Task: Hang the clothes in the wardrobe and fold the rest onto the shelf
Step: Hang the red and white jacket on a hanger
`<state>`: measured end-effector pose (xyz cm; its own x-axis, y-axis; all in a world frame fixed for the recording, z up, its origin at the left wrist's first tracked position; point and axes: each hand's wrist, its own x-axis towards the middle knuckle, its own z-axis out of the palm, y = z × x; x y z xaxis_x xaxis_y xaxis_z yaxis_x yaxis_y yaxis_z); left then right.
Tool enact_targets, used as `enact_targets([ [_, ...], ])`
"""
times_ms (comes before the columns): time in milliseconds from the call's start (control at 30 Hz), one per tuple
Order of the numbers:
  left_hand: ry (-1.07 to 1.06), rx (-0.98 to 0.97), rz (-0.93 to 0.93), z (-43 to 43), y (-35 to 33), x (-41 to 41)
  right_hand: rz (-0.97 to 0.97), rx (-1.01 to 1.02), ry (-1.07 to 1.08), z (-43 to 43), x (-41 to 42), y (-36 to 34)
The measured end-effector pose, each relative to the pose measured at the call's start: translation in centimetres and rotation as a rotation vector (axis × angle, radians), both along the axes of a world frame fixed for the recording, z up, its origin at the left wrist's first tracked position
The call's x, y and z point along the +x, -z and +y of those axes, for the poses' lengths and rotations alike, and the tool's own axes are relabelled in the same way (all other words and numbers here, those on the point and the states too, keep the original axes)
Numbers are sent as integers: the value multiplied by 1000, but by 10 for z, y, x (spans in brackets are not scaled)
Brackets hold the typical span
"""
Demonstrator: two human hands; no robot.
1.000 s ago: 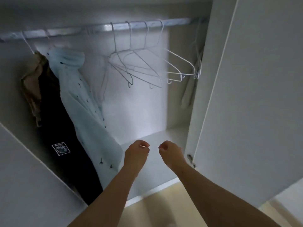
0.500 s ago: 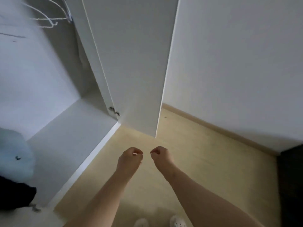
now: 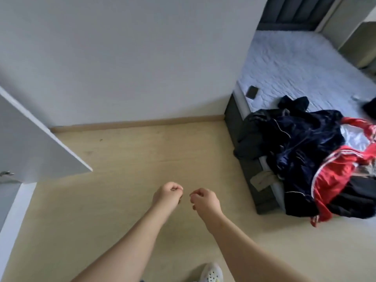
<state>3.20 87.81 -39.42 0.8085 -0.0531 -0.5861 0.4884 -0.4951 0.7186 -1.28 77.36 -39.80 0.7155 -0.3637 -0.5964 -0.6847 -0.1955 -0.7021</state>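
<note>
Crumpled navy-and-red clothes heap [image 3: 317, 159] lying front-right on white quilted bed [image 3: 295, 64]; right hand [image 3: 205, 202] reaching nearer than left hand [image 3: 166, 195]; both curling empty.

The wardrobe door [image 3: 30, 143] juts in from the left edge, over the floor [image 3: 142, 155]. The bed [image 3: 295, 64] fills the upper right, with the clothes pile [image 3: 305, 151] on its near corner at right. The left hand [image 3: 167, 197] and right hand [image 3: 205, 202] sit side by side, apart, at lower centre.
</note>
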Motion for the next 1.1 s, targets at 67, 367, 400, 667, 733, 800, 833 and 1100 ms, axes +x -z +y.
enact_targets([
  [67, 56, -36, 27, -61, 4, -19, 12, -9, 86, -57, -26, 0],
  [367, 389, -76, 97, -257, 6, -73, 36, 37, 521, -232, -118, 12],
  [400, 421, -75, 99, -268, 5, -74, 35, 43, 552, -242, -122, 13],
  [667, 617, -103, 115, -385, 6, -48, 7, 55, 757, -339, -113, 16],
  [733, 599, -128, 101, -411, 5, -31, 2, 55, 768, -364, -98, 15],
  [800, 579, -133, 83, -438, 7, -11, -7, 62, 797, -391, -78, 12],
  [833, 589, -127, 83, -452, 8, -1, -6, 63, 813, -406, -69, 10],
  [1100, 739, -50, 39, -547, 12, 58, -32, 117, 960, -493, -28, 16],
])
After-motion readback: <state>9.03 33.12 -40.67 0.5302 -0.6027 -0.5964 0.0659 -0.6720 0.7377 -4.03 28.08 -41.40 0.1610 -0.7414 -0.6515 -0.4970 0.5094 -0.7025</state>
